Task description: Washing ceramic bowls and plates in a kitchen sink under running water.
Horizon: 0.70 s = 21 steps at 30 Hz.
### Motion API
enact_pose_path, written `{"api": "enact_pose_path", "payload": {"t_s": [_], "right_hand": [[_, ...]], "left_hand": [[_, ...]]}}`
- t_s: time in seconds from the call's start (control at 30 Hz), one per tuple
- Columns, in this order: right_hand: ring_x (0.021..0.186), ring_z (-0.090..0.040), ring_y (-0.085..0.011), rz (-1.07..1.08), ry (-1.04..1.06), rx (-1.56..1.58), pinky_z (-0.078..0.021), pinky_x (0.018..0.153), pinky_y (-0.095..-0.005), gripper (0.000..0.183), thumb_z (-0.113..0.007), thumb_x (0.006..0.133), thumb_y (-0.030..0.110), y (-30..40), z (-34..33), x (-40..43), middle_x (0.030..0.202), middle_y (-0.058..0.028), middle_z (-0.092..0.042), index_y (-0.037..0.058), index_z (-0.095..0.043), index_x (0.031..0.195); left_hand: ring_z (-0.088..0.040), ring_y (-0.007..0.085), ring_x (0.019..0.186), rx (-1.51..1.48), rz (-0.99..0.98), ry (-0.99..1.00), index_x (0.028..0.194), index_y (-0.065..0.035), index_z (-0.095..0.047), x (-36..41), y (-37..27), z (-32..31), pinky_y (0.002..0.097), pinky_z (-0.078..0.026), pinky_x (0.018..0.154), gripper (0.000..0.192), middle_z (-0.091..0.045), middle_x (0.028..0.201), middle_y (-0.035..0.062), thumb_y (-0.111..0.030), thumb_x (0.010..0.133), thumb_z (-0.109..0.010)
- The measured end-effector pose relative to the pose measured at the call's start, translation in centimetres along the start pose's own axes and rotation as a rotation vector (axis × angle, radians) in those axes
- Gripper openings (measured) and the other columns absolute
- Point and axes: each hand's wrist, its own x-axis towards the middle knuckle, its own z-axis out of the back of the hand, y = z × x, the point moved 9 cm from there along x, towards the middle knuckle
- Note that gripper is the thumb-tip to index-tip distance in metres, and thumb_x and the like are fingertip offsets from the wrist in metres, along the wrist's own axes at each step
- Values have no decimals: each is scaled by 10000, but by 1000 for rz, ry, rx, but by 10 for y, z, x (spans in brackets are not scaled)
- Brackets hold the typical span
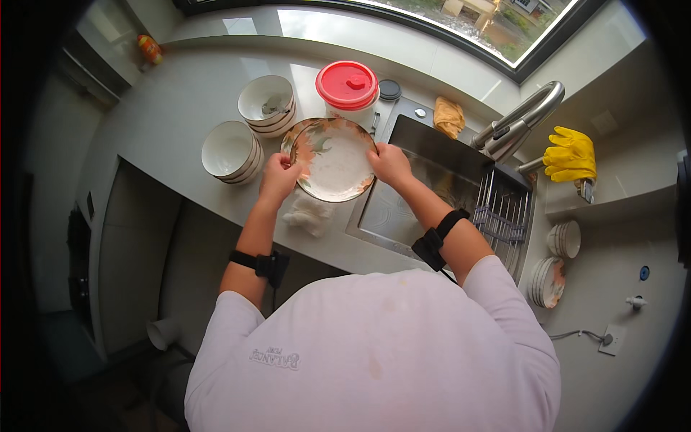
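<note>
A round plate with an orange leaf pattern (337, 162) is held between both hands. My left hand (278, 175) grips its left rim, and my right hand (390, 163) grips its right rim. Another patterned plate (292, 132) shows behind its left edge; what it rests on is hidden. Left of the plates stand two stacks of bowls: a nearer stack (229, 148) and a farther stack (264, 97) with metal cutlery in its top bowl. A tub with a red lid (347, 83) stands just beyond the plates. A crumpled whitish cloth (310, 215) lies below the held plate.
At the right is a steel sink (394, 208) with a wire rack (499, 216) and a faucet (518, 129). An orange cloth (448, 116) lies behind it. Yellow rubber gloves (570, 155) hang at the right. Stacked bowls (564, 239) and plates (549, 282) stand beyond the sink.
</note>
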Motion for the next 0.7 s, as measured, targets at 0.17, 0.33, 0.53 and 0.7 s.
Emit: {"api": "enact_pose_path", "payload": {"t_s": [0.17, 0.33, 0.53, 0.7], "right_hand": [[799, -564, -356, -55, 35, -72, -443, 724, -438, 312, -480, 749, 298, 10, -32, 31, 841, -188, -596, 22, -588, 845], [813, -570, -343, -114, 102, -132, -456, 718, -424, 301, -482, 763, 290, 14, -49, 47, 838, -196, -596, 27, -590, 864], [811, -579, -331, -126, 85, -213, -468, 699, -420, 305, -487, 773, 307, 23, -56, 57, 865, -173, -602, 38, -596, 867], [799, -585, -328, -180, 123, -271, -470, 698, -423, 314, -487, 772, 317, 15, -60, 58, 851, -167, -609, 43, -601, 872]], "left_hand": [[-582, 224, 688, 294, -15, -126, 940, -8, -497, 25, 4, 12, 339, -451, 613, 322, -601, 817, 131, -242, 729, -562], [-535, 390, 823, 492, -53, -140, 902, 2, -481, 35, -2, 13, 448, -414, 718, 258, -569, 851, 233, -220, 772, -468], [-522, 386, 855, 546, -122, -203, 866, 11, -475, 50, 5, 14, 444, -425, 725, 218, -533, 901, 238, -189, 778, -479], [-516, 374, 872, 581, -72, -169, 897, 3, -480, 51, 12, 3, 431, -436, 729, 215, -489, 961, 218, -171, 773, -497]]}}
